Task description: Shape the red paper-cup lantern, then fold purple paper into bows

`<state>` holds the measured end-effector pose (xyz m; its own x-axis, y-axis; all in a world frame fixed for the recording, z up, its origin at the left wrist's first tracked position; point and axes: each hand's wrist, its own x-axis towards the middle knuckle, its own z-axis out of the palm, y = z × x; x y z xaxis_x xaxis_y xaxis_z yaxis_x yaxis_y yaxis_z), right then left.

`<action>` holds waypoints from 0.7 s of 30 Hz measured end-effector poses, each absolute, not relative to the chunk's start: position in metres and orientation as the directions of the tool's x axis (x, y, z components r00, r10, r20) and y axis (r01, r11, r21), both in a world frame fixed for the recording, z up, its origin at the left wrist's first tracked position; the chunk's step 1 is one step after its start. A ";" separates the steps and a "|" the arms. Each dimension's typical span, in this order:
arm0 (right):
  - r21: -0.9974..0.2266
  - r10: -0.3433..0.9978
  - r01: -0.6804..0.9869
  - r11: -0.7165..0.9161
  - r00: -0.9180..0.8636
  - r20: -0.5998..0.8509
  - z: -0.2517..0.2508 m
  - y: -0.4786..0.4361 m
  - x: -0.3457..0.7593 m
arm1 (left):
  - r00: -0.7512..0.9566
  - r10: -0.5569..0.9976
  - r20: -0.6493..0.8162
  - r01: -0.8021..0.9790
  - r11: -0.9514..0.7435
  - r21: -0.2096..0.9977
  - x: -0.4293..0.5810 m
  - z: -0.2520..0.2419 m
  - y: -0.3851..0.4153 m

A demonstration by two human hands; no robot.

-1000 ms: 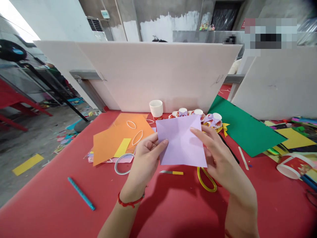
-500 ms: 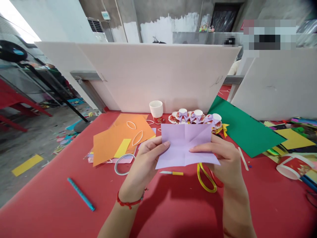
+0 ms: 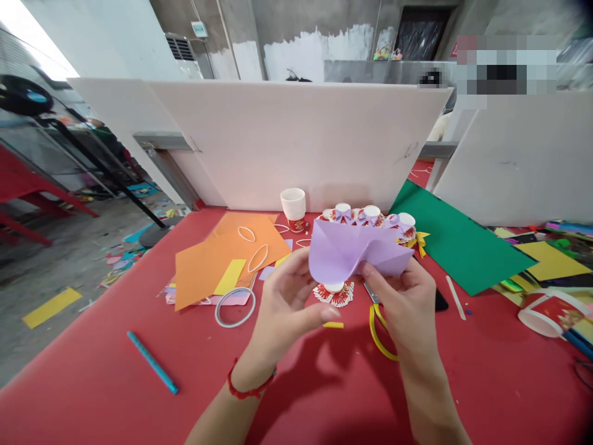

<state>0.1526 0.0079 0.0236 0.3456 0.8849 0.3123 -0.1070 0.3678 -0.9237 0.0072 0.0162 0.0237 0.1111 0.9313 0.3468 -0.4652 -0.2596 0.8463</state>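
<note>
A creased sheet of purple paper [image 3: 343, 247] is raised above the red table, its lower edge curling. My right hand [image 3: 403, 290] pinches it near the lower middle. Fingers of my left hand [image 3: 282, 303] rest by its left edge, partly hidden behind it, while the thumb stands apart from the sheet; that hand is open. Below the paper sits a paper-cup piece with a red-and-white fringe [image 3: 333, 296]. Yellow-handled scissors [image 3: 380, 337] lie partly under my right hand. A small yellow-handled knife [image 3: 333, 324] lies near my left thumb, its blade hidden.
Orange sheets [image 3: 204, 266] and a roll of tape [image 3: 235, 307] lie at left, with a teal pen [image 3: 152, 363] nearer. White cups [image 3: 293, 207] stand at the back beside finished bow-trimmed cup pieces [image 3: 370, 216]. Green card [image 3: 467, 247] and a tipped cup [image 3: 546, 312] lie right.
The purple sheet has gone from nearly flat to bent and lifted. My left thumb has come off it, and my right hand has moved left and lower, uncovering the fringed piece.
</note>
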 end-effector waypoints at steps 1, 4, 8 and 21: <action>-0.926 0.897 -0.125 0.355 0.326 0.300 0.024 0.007 0.150 | 0.071 0.937 0.343 -0.448 -0.277 0.850 0.009 0.023 0.016; -0.942 0.927 -0.089 0.325 0.228 0.298 0.022 0.005 0.147 | -0.093 0.950 0.298 -0.344 -0.312 0.886 0.013 0.022 0.016; -0.880 0.824 0.156 0.449 0.308 0.475 0.021 0.005 0.154 | -0.179 0.911 0.372 -0.054 -0.387 0.920 0.011 0.027 0.016; -0.809 0.818 0.330 0.486 0.154 0.554 0.035 -0.006 0.160 | 0.230 0.875 0.426 0.245 -0.475 0.845 0.012 0.030 0.008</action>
